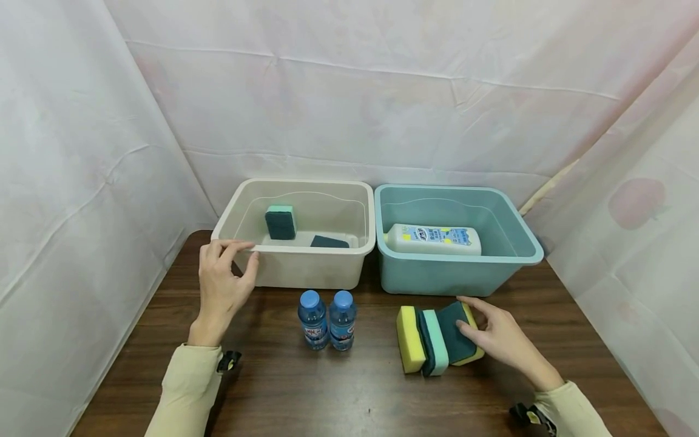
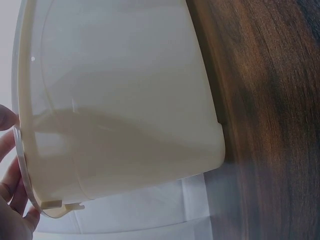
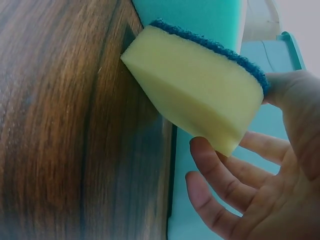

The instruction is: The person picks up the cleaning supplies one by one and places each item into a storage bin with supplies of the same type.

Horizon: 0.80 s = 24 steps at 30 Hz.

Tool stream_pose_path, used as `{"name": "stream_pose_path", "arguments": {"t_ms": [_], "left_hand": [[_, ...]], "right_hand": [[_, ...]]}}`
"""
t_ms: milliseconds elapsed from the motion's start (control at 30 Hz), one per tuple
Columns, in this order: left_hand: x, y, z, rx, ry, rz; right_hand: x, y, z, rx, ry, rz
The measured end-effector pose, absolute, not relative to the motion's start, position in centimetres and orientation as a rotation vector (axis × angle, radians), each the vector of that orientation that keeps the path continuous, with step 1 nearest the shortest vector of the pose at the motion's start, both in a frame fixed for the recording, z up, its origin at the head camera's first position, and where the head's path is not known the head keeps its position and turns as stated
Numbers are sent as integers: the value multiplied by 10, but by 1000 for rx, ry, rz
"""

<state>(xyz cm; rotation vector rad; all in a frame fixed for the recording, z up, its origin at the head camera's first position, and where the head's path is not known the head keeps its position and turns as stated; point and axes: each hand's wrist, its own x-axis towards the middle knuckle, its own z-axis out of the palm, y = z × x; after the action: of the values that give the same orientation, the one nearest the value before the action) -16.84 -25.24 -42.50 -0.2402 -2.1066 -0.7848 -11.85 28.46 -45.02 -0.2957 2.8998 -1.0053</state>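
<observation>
My left hand [image 1: 222, 291] holds the front left part of the rim of a cream plastic bin [image 1: 306, 270], fingers over the edge and thumb at the outer wall. The bin's pale side fills much of the left wrist view. On the table, my right hand [image 1: 508, 337] pinches a yellow sponge [image 3: 200, 85] with a dark green scouring face, thumb on the green and fingers on the yellow. This sponge leans at the right end of a short row, beside a mint sponge [image 1: 435, 341] and another yellow sponge [image 1: 411, 340].
Inside the cream bin are a mint-and-green sponge [image 1: 281, 223] and a dark green pad [image 1: 329, 242]. A blue-green bin [image 1: 431, 279] beside it contains a white detergent bottle [image 1: 437, 238]. Two small water bottles, left [image 1: 314, 321] and right [image 1: 342, 321], stand in front.
</observation>
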Motion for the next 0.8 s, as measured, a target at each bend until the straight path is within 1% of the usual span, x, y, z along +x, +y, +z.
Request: {"name": "stream_pose_path", "arguments": {"t_ms": [300, 800], "left_hand": [[-168, -253, -424, -238, -2112, -789], [-169, -255, -425, -231, -2138, -774]], "right_hand": [[-117, 286, -449, -277, 2924, -999], [-115, 289, -431, -311, 2980, -994]]}}
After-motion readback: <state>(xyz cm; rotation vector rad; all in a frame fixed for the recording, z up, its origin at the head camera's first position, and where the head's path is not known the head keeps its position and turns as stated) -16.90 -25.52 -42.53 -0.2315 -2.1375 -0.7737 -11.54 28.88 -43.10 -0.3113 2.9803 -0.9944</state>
